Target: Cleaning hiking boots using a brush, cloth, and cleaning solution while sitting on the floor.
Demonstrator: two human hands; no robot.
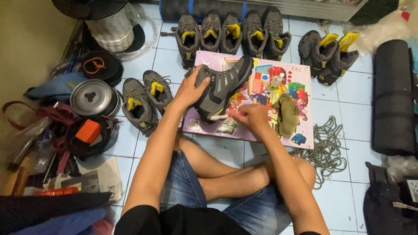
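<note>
My left hand (190, 90) grips the ankle collar of a grey hiking boot (224, 85), which lies tilted on a colourful cartoon-printed board (300, 104) in front of my crossed legs. My right hand (251, 116) is closed on a small white brush-like tool (217, 117) pressed against the boot's sole edge near the heel. An olive-green rag (285, 113) and a small clear bottle (276, 81) lie on the board just right of my right hand.
A pair of grey boots with yellow lining (143, 98) stands left of the board, several more (230, 32) line the back and two (328, 54) at back right. A rope pile (324, 150), rolled black mats (394, 95) and cooking pots (91, 98) surround me.
</note>
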